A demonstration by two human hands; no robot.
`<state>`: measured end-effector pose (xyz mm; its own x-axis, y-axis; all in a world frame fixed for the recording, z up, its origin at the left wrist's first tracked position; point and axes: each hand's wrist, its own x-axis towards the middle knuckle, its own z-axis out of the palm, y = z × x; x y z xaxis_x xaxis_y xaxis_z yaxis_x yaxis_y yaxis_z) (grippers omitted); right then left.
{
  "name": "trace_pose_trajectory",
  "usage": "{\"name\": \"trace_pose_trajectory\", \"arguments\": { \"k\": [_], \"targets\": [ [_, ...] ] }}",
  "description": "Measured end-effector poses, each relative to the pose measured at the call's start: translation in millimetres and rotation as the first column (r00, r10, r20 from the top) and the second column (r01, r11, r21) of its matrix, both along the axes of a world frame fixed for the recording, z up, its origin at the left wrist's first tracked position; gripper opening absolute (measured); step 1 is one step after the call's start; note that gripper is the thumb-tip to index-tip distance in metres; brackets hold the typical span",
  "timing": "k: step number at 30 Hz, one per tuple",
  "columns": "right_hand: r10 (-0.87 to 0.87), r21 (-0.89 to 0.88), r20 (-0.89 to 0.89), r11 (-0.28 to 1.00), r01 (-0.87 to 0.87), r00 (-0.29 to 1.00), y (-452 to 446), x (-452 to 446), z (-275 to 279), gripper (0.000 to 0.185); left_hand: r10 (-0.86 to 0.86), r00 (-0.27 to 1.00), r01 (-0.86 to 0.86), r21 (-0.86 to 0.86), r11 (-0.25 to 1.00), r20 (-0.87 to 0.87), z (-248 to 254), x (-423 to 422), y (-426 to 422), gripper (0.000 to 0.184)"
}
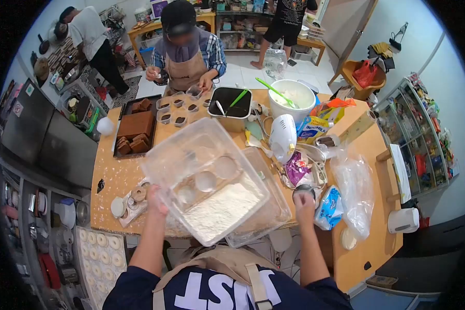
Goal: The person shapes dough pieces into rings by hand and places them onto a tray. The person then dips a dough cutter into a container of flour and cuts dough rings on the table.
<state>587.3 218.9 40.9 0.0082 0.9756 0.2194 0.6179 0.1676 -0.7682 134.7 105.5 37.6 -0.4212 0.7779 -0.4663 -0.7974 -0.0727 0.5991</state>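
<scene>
My left hand (157, 200) grips the left edge of a large clear plastic box (163, 150), tilted above the front of the table. White powder (225, 209) like flour lies along its lower side. Several round shapes (205, 181) show in or through the box; I cannot tell which. Another clear plastic tub or lid (274, 199) is partly hidden beneath it. To the right, my right hand (305, 200) is closed around a small dark rounded object (306, 189), too covered to name. A blue-and-white packet (329, 207) lies beside that hand.
A white hand mixer (283, 135), a white bucket (293, 98) and a clear plastic bag (354, 191) crowd the right side. Chocolate cake (135, 126) fills a tray at left. Opposite, a co-worker (183, 67) handles small cups. Ring-shaped dough (102, 240) lies on a lower-left tray.
</scene>
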Motion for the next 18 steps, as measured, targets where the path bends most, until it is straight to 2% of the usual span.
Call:
{"name": "trace_pose_trajectory", "arguments": {
  "k": [1,2,3,5,9,10,13,15,17,18],
  "targets": [
    [-0.028,-0.020,0.018,0.999,0.028,0.999,-22.1,8.0,-30.4,0.014,-0.018,1.000,0.018,0.028,0.999,0.013,-15.8,-27.3,-13.8,0.037],
    [-0.002,-0.149,0.063,0.989,0.011,0.998,-47.3,8.1,-35.9,0.014,-0.032,0.999,0.031,0.057,0.998,0.025,-25.3,-41.9,-23.4,0.039],
    [0.032,-0.273,0.103,0.962,-0.003,0.994,-68.2,1.5,-38.8,0.013,0.036,0.999,-0.036,0.028,0.999,0.022,-22.2,-43.8,-28.6,0.039],
    [0.058,-0.233,0.180,0.972,-0.014,0.982,-96.6,-14.7,-48.8,0.012,0.166,0.986,-0.166,-0.027,0.986,0.003,-7.2,-50.6,-38.4,0.041],
    [0.033,-0.169,0.227,0.986,0.006,0.973,-104.8,-28.9,-65.6,0.015,0.190,0.979,-0.191,0.003,0.982,0.069,-24.3,-81.7,-70.2,0.041],
    [0.068,-0.190,0.237,0.982,-0.022,0.969,-100.3,-40.4,-42.0,0.016,0.201,0.978,-0.203,0.018,0.979,0.059,-19.8,-77.6,-72.2,0.041],
    [0.064,0.145,0.272,0.984,-0.107,0.960,-77.2,-86.0,10.9,0.016,0.132,0.986,-0.138,0.049,0.989,0.103,-11.7,-80.9,-78.8,0.039],
    [0.212,0.285,0.144,0.927,-0.245,0.967,-60.1,-131.3,49.7,0.019,0.071,0.993,-0.077,0.068,0.995,0.091,-4.4,-83.6,-73.4,0.038],
    [0.512,0.195,0.257,0.803,-0.563,0.819,-41.2,-178.5,83.3,0.034,0.051,0.998,-0.052,0.076,0.996,0.021,4.5,-82.4,-63.1,0.036],
    [0.614,0.102,0.367,0.720,-0.686,0.699,-37.9,-207.4,104.1,0.045,-0.019,0.998,0.014,0.080,0.997,0.060,3.5,-88.0,-60.5,0.032]
  ]
}}
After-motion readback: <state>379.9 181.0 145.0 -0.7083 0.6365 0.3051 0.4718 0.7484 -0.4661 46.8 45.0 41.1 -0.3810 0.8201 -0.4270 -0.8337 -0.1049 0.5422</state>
